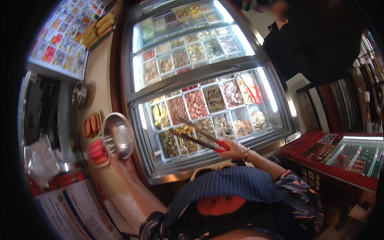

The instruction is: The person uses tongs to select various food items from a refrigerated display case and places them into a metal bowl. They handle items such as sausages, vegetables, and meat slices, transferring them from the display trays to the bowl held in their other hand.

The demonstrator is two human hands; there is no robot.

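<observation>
My left hand [123,165] holds a shiny metal bowl [123,138] by its near side, tilted up beside the display case. Some of its fingers are hidden by the bowl. In my right hand [236,151] are tongs with red handles [223,149]; their two dark arms are spread apart and nothing shows between the tips. The tips hover over the near trays of the chilled display case [192,82], above a tray of yellowish-brown food [186,147]. Behind it stand trays of pink sliced meat [196,103] and grey-brown strips [214,98].
Red-handled tongs [255,96] rest in the case's far right tray. Left, a counter [97,70] carries stacked metal bowls [80,95], a tray of sausages [92,124] and red packets [98,151]. A red freezer [304,150] stands right; a person in dark clothes [316,44] is beyond.
</observation>
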